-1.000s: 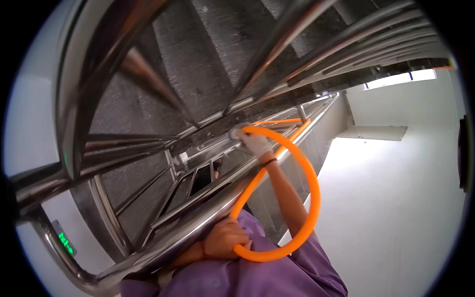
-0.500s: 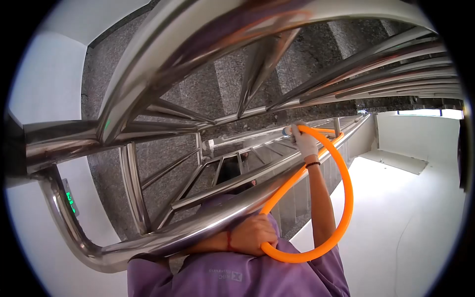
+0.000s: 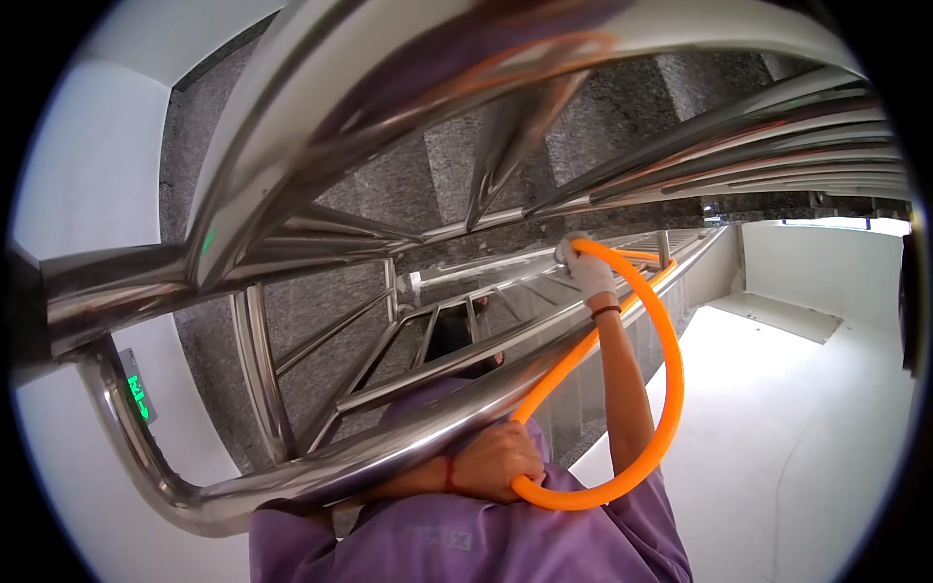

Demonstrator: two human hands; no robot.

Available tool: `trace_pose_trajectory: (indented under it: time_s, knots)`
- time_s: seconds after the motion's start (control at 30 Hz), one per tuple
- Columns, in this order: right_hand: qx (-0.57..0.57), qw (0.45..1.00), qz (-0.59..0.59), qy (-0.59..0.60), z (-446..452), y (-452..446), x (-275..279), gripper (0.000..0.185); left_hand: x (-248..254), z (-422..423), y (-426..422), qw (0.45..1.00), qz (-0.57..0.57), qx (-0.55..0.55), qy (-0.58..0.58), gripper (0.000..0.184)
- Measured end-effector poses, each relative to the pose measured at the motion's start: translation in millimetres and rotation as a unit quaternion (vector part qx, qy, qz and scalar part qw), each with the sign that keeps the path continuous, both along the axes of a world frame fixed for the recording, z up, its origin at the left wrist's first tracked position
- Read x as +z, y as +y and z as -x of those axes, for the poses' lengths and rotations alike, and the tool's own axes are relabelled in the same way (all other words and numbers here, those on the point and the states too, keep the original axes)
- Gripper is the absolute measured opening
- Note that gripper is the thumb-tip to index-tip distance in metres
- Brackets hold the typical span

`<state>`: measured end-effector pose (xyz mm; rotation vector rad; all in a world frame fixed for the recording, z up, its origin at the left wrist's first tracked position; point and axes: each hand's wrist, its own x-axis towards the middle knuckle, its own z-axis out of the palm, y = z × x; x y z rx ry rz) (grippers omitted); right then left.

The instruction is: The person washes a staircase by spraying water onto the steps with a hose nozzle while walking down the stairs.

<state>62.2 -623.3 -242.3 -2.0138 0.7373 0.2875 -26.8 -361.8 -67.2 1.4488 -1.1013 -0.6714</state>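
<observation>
An orange hose [image 3: 671,389] makes a large loop between my hands. My left hand [image 3: 501,462], bare with a red cord at the wrist, is closed around the hose low in the view, just beside the thick metal handrail [image 3: 418,423]. Farther out, my right hand [image 3: 590,272], in a whitish glove with a dark bracelet below it, grips the hose near its end, above the stair gap. A pale fitting shows faintly at those fingertips. Beyond the left fist, the hose runs up along the handrail towards a post.
Shiny metal railings cross the view, with a curved rail [image 3: 292,126] close overhead. Dark stone steps [image 3: 389,185] lie behind them. A green lit sign [image 3: 139,396] is at left, a white wall [image 3: 777,437] at right. Part of a person in dark clothing shows below through the railing.
Over the last second the view has turned, so both hands appear farther right. Since half a second ago, my right hand has shifted slightly left and up with the hose. My left hand keeps its grip.
</observation>
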Motion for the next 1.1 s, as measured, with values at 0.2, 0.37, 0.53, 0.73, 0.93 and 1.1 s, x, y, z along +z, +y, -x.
trace_pose_trajectory:
  time_s: [0.2,0.37,0.53,0.73,0.93,1.1]
  knots:
    - [0.043,0.996,0.077,-0.022,4.9,-8.6,-23.3,0.026,1.1,-1.5,-0.8,1.000,-0.001,0.001,0.020,0.013]
    - [0.028,0.998,0.049,0.022,8.7,-1.6,-0.6,0.031,-0.2,-0.4,-1.5,1.000,-0.013,-0.011,0.017,0.007]
    - [0.020,0.995,-0.016,0.094,17.1,-16.8,-30.9,0.028,-0.5,0.7,-3.5,0.999,0.023,0.025,0.031,0.018]
    - [-0.034,0.999,-0.013,-0.014,13.6,-13.3,-44.6,0.025,-1.9,1.0,-2.5,1.000,0.013,-0.004,0.006,0.014]
    - [-0.053,0.998,-0.024,-0.027,13.3,-4.2,-33.0,0.023,-2.3,1.4,-1.9,1.000,0.011,-0.008,0.001,0.013]
    - [-0.052,0.998,-0.013,-0.031,13.4,-3.4,-32.7,0.020,-1.1,0.2,-1.9,1.000,0.007,-0.010,0.004,0.013]
